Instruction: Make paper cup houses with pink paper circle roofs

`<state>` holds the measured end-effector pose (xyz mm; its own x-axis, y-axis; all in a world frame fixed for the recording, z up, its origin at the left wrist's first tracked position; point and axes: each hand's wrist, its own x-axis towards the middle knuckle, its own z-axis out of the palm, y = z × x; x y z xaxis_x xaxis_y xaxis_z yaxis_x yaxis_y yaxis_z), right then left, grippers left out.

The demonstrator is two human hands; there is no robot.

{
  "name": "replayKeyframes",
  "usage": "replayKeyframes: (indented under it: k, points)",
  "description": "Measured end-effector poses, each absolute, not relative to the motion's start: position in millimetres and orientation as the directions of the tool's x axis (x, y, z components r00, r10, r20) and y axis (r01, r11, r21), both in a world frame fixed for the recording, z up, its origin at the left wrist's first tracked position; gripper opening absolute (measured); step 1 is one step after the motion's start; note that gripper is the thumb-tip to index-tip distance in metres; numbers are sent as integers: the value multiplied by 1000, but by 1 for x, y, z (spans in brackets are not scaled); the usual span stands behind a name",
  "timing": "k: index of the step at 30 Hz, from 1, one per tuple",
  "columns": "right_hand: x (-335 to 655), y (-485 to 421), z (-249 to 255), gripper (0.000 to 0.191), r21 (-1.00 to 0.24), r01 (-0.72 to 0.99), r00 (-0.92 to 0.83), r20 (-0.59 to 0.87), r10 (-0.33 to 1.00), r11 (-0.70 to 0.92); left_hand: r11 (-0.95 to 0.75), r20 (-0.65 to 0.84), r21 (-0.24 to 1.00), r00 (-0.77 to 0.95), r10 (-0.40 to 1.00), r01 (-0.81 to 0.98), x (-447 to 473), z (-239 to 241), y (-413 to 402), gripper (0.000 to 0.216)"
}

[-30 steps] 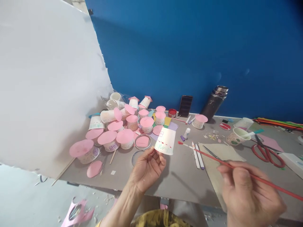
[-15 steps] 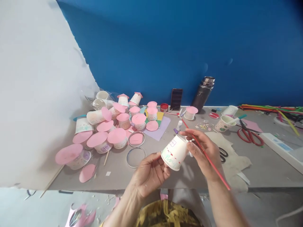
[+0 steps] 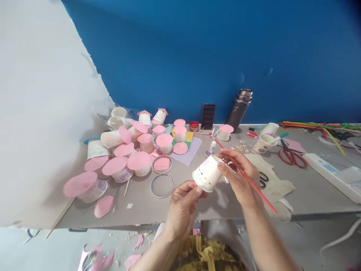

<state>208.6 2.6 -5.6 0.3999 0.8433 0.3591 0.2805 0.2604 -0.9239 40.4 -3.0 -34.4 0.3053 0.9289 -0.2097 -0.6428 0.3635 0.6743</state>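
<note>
A white paper cup hangs tilted above the table edge, its rim toward the lower left. Red dots, a purple window drawing and pale green strokes mark its side. My left hand pinches the rim between thumb and fingers. My right hand grips the cup near its base. That same hand holds a long thin red stick slanting across its fingers; the kind of its tip is not clear. Just behind the cup stands a small white glue-like tube.
Cups topped with pink paper discs crowd the left side. Two tape rings lie left of my hands. A phone and a dark flask stand at the back. Red-handled scissors and a white power strip lie right.
My left hand has shifted its hold, its thumb now pressing on the cup's rim. The cup has turned slightly and risen a little in view. The right hand keeps the red stick.
</note>
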Motion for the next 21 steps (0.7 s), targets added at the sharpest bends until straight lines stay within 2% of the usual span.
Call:
replayKeyframes:
  k: [2,4,6,8,11,14,21]
  points:
    - [208,0,-3,50,-900,288,430,428,795,329,421,-273,581,320,907,-697,38,-33,3,20]
    - [211,-7,-2,39,-874,256,513,484,709,412,509,-404,436,344,848,-742,33,-31,10,10]
    - [217,-19,-4,27,-848,220,581,511,634,482,565,-529,301,359,769,-768,28,-29,18,17]
    - [224,-35,-9,26,-803,264,563,578,591,534,578,-585,229,364,725,-783,24,-27,23,24]
    - [232,-57,-18,25,-711,406,421,704,573,574,540,-570,235,336,750,-808,22,-28,27,22]
    - [229,-68,-24,20,-677,484,290,721,629,554,487,-531,293,283,798,-822,23,-29,27,20]
    - [220,-63,-21,23,-611,506,184,766,616,608,449,-495,369,237,836,-814,26,-27,25,20]
